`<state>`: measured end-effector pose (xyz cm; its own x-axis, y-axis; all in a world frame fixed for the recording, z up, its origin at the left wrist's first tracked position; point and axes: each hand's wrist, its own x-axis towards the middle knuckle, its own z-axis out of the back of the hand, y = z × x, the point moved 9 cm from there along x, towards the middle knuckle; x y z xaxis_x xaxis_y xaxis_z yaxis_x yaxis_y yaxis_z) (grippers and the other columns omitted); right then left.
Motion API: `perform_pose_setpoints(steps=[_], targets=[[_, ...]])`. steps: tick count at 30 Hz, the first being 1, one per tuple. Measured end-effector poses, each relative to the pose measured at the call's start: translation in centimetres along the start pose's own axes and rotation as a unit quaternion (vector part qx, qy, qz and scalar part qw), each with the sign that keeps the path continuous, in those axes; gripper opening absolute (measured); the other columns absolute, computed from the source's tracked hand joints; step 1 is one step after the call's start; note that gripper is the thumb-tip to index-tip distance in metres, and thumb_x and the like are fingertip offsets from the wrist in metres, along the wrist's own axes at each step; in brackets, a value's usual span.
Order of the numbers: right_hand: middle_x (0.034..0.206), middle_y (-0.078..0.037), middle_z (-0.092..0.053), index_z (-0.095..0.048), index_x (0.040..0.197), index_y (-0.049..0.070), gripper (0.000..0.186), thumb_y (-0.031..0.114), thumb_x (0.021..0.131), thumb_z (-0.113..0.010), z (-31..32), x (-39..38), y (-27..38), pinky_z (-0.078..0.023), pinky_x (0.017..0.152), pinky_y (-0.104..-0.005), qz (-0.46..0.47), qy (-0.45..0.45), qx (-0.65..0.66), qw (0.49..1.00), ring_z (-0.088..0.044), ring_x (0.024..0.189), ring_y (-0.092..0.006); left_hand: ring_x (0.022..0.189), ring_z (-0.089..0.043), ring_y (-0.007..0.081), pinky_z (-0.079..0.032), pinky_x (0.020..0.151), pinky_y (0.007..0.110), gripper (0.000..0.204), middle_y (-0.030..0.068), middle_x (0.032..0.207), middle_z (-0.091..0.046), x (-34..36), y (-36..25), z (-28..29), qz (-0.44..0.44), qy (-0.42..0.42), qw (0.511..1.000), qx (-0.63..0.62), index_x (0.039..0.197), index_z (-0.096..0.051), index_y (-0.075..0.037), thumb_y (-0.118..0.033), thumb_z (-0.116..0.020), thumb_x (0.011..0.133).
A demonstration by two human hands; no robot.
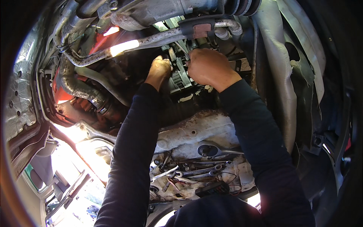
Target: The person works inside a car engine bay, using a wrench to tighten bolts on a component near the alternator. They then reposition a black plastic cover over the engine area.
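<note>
Apparently the arms reach so straight because the work sits deep in the engine bay: both dark sleeves run up from 6 o'clock, spread apart, leaving the view between them free. The left hand is at 11 o'clock of centre, the right hand at 1 o'clock. Between them, at 12 o'clock, lies the ribbed block, set below the pipe, so the hands seem placed to come at it from both sides.

The left fingers curl in beside the block; how tightly, or around what, I cannot tell. The right fingers are folded into a loose fist, their tips hidden. A thin metal bar slants from 11 o'clock down to the thumb side of that fist; whether the fingers grip it or only touch it does not show.

At 5 o'clock of centre a ratchet rests on the pale ledge. Beyond it, at 6 o'clock, spanners lie loosely side by side, with a black box below them. They are probably kept there because that spot, between the forearms, is near the body and easily reached.
</note>
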<state>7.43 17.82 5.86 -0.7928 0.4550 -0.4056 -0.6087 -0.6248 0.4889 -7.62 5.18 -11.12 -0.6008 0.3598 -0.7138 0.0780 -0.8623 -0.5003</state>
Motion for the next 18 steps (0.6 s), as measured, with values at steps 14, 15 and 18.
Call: perform_pose_setpoints(steps=[14,15,18], targets=[[0.110,-0.023,-0.073,-0.075,0.102,0.003,0.030,0.018,0.081,-0.059,0.1,-0.1,0.2,-0.055,0.091,-0.0512,0.003,0.004,-0.014,1.000,-0.071,0.103,-0.0421,0.068,-0.067,0.0201,-0.055,0.057,0.035,0.057,0.0141,0.094,-0.065,-0.5,0.9,-0.3,0.019,0.058,0.986,-0.155,0.152,-0.031,0.004,-0.014,-0.049,0.101],[0.110,-0.023,-0.073,-0.075,0.102,0.003,0.030,0.018,0.081,-0.059,0.2,-0.1,0.2,-0.055,0.091,-0.0511,0.001,-0.001,-0.015,1.000,-0.071,0.103,-0.0420,0.069,-0.068,0.0206,-0.056,0.059,0.035,0.056,0.0148,0.095,-0.066,-0.3,0.9,-0.2,0.015,0.048,0.989,-0.140,0.151,-0.033,0.004,-0.015,-0.050,0.101],[0.110,-0.023,-0.073,-0.074,0.103,0.004,0.030,0.018,0.082,-0.059,0.0,0.0,0.1,-0.055,0.092,-0.0510,0.000,-0.002,-0.020,1.000,-0.071,0.104,-0.0419,0.074,-0.071,0.0248,-0.056,0.064,0.036,0.047,0.0183,0.099,-0.068,0.0,0.3,0.2,-0.030,0.008,0.998,0.047,0.140,-0.045,0.005,-0.020,-0.050,0.101]])
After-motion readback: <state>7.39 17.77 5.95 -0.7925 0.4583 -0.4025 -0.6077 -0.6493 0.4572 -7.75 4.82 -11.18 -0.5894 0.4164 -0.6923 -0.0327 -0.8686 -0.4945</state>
